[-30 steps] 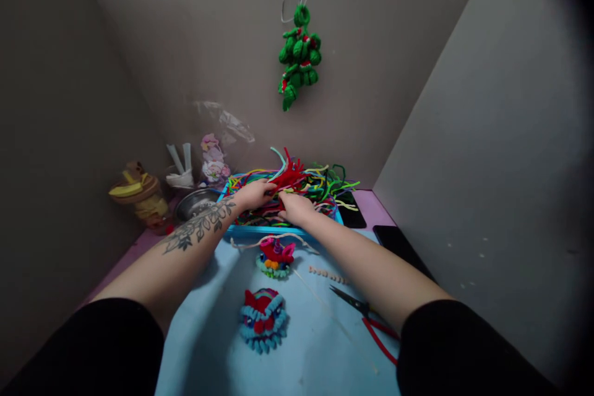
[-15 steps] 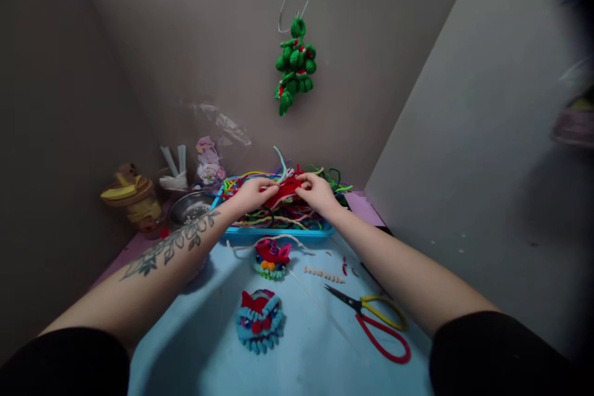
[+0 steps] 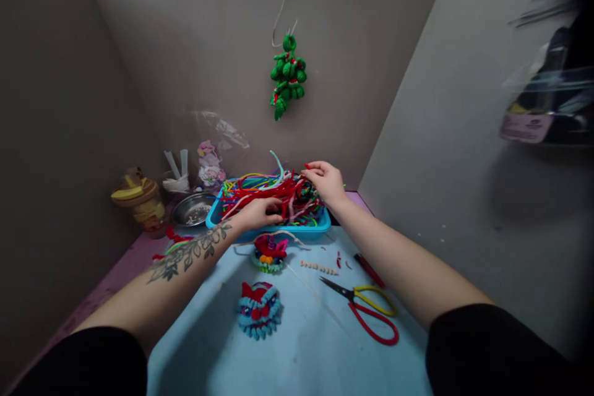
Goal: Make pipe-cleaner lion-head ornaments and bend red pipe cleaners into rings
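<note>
Our left hand (image 3: 257,213) and right hand (image 3: 327,180) both pinch red pipe cleaners (image 3: 284,190) heaped in the blue tray (image 3: 271,232) at twelve o'clock; a steel bowl (image 3: 191,210) sits at ten.

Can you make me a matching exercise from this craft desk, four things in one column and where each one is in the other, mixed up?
Things:
1. scissors
2. green ornament
3. metal dish
4. right hand

Places:
A. hanging from a hook on the back wall
B. left of the blue tray, beside a yellow-lidded jar
C. over the pipe cleaners, pinching a red one
D. lying on the light blue mat, red and yellow handles toward the person

Pairs: 1-D, 2-A, 3-B, 4-C
</note>
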Motion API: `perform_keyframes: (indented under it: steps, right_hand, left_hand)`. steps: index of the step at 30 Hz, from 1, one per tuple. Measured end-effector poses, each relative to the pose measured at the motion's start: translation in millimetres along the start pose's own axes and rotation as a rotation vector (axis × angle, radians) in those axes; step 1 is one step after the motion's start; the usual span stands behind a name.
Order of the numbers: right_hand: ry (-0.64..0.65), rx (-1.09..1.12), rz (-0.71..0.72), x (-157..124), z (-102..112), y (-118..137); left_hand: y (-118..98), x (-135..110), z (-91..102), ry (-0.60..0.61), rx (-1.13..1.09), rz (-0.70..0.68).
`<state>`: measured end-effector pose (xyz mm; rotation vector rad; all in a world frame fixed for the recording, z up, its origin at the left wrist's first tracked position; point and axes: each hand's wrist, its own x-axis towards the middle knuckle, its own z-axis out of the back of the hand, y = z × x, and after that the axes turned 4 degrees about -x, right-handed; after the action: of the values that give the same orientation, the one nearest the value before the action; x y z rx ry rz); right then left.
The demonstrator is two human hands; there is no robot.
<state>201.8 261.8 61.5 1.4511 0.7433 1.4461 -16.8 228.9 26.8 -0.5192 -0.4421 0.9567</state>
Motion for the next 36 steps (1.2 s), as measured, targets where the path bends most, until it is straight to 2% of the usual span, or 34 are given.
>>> perform_keyframes:
  steps: [3,5,8,10,14,17,19,23,29,32,36]
  right_hand:
    - [-0.061,0.044,0.005,7.8,9.1,6.8]
    - [-0.117,0.083,0.002,12.2,16.7,9.5]
    - [-0.186,0.145,-0.034,14.4,27.7,8.9]
    - [-0.182,0.165,-0.058,11.7,30.5,6.6]
    - [-0.118,0.183,-0.067,-0.4,17.5,4.7]
    - [-0.047,0.216,-0.058,-8.6,-1.2,7.0]
    - [-0.003,0.237,-0.066,-11.4,-11.2,7.2]
    - [-0.007,0.240,-0.131,-11.3,-15.8,-5.3]
    - [-0.113,0.284,-0.262,-9.0,-1.1,-33.8]
    - [-0.110,0.330,-0.278,-10.4,0.6,-34.9]
    - [-0.057,0.394,-0.249,-16.9,-8.1,-25.3]
  left_hand:
    - [2.3,0.0,-9.2,0.024,0.044,0.027]
    - [6.6,0.3,-9.0,0.000,0.063,0.058]
    - [9.3,-1.7,-1.8,-0.091,0.060,0.101]
    - [3.8,-3.3,3.7,-0.172,0.033,0.110]
    - [-25.3,1.5,6.3,-0.305,-0.104,0.072]
    - [-45.7,11.2,4.1,-0.296,-0.234,0.043]
    - [-49.5,15.6,5.0,-0.282,-0.288,0.063]
    - [-30.5,11.8,14.7,-0.302,-0.386,0.165]
    - [14.4,-1.3,23.2,-0.395,-0.541,0.284]
    - [14.7,-1.8,18.3,-0.344,-0.617,0.282]
    - [-4.6,0.9,8.6,-0.174,-0.682,0.242]
